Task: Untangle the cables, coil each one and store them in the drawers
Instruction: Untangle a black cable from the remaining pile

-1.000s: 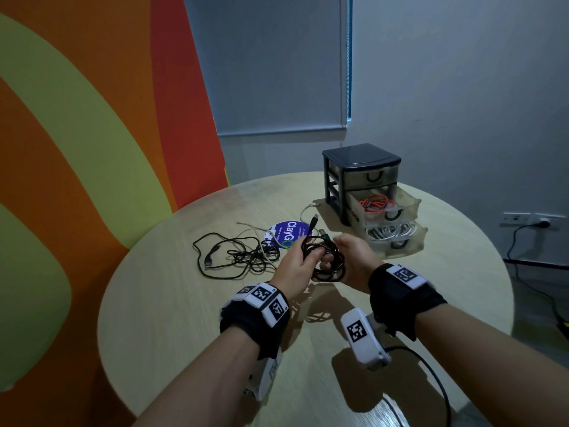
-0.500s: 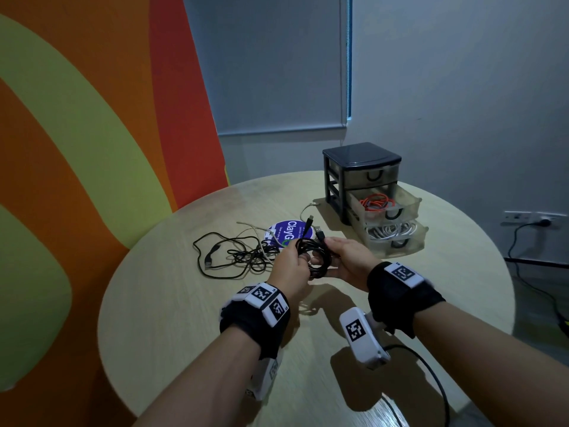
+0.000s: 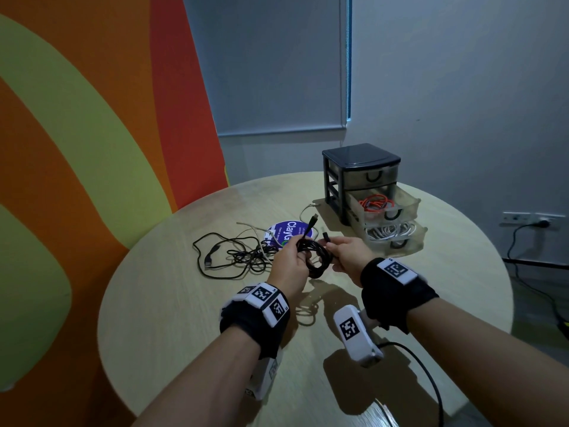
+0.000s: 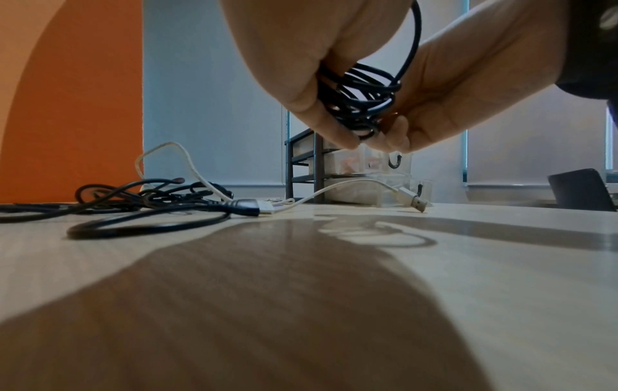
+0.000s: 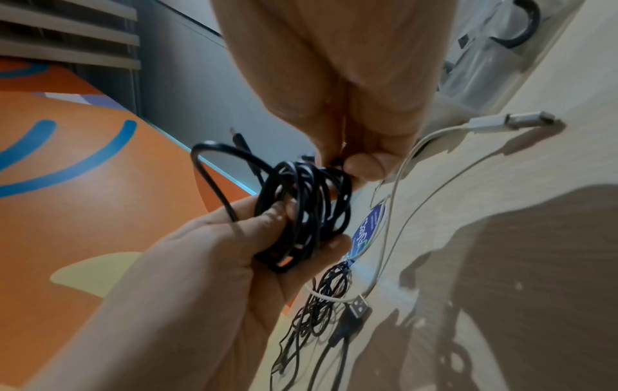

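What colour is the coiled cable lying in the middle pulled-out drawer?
Orange-red; the coiled cable in the translucent middle drawer shows best in the head view.

tangled cables (image 3: 237,254) crowd the left, drawer unit (image 3: 363,180) blocks far right; bare table (image 3: 172,318) nearer.

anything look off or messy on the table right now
Yes: a tangle of black cables with a white cable through it lies loose left of the drawer unit. Its two lower drawers hang open. The left hand and right hand hold a black coil.
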A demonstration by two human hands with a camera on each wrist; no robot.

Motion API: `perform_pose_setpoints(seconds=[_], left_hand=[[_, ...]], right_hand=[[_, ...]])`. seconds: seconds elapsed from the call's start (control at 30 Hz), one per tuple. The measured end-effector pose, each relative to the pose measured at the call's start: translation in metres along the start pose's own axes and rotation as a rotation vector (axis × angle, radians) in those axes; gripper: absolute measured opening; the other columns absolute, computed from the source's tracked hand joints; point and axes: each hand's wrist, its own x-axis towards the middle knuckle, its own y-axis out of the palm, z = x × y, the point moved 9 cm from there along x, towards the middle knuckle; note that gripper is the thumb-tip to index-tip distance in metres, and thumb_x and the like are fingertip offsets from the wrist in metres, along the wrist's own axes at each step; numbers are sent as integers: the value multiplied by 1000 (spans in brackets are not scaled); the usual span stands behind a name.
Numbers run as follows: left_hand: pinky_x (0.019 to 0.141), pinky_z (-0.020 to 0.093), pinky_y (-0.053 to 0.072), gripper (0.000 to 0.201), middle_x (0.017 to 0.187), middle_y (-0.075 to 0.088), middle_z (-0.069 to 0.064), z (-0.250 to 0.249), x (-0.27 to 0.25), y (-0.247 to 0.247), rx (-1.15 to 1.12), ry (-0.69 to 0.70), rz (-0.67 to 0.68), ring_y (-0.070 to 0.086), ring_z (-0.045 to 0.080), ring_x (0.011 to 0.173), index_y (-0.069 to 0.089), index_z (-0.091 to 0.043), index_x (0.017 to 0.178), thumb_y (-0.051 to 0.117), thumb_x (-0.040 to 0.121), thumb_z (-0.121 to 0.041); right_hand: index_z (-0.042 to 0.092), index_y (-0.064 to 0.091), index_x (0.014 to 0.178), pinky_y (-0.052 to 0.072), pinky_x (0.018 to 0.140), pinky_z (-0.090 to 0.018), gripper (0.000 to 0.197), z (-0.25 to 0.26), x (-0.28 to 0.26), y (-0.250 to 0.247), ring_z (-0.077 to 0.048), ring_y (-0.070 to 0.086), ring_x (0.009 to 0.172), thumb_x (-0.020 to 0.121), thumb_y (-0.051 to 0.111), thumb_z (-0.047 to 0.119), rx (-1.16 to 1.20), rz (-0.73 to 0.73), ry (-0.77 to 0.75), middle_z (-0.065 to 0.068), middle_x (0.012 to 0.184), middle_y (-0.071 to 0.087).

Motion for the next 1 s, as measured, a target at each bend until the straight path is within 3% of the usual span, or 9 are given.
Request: perform_pose_setpoints(seconds=[0.13,0.33,0.47,0.53,0.6,0.7,0.77,0.87,1.0], left_hand=[[83,23,43,39,114,60,14,-1,0,-2,24,10,-11,56,24,104,46,-6,132,34,95,-1],[89,46,51,43,120,56,18,8,3,3,25,-59,11,59,32,105,42,-7,135,36,93,0],[94,43,48,44,123,55,17,8,5,2,80,-51,-7,56,31,110,43,-6,135,39,92,2],[96,40,46,43,125,54,16,6,4,3,92,-34,-9,54,28,112,42,-6,134,40,92,2],[98,35,43,43,128,52,15,7,4,2,109,-35,-10,51,26,116,42,-5,135,40,93,2],[96,29,42,42,128,51,13,8,3,0,129,-49,-26,51,23,116,42,-5,134,44,92,2],[92,26,43,39,125,52,11,9,4,0,126,-58,-35,52,23,113,44,-5,131,46,92,-1],[89,27,45,29,114,54,9,11,6,5,134,-91,-19,55,22,105,48,-5,121,49,93,-8],[84,31,50,27,111,56,10,12,6,2,85,-124,-36,58,23,99,50,-4,117,49,90,-7]], right_hand=[[1,62,116,25,50,-22,33,5,-1,8,-13,35,54,95,38,-6,-107,75,-13,-6,66,48],[11,67,112,33,54,-22,47,15,-7,15,-16,44,66,87,33,-10,-346,147,-78,-9,82,60],[0,63,94,34,59,-26,27,15,-12,29,-25,49,75,89,36,2,-393,219,-69,-13,85,56],[7,54,75,32,60,-27,24,14,-16,35,-25,49,82,90,35,9,-390,262,-79,-9,81,55],[14,51,72,32,60,-27,25,13,-21,37,-21,50,81,91,36,15,-350,301,-80,-2,75,55],[21,55,79,34,62,-27,25,11,-23,37,-13,53,81,95,36,22,-285,347,-75,2,77,58],[22,58,93,35,64,-28,27,9,-22,35,-13,55,88,96,37,40,-232,356,-57,3,85,62],[18,63,110,37,66,-27,59,9,-22,39,-14,57,93,78,50,66,-338,391,-64,2,93,64],[14,68,87,38,62,-23,30,13,-13,36,-13,58,76,81,66,43,-396,284,-160,1,78,65]])
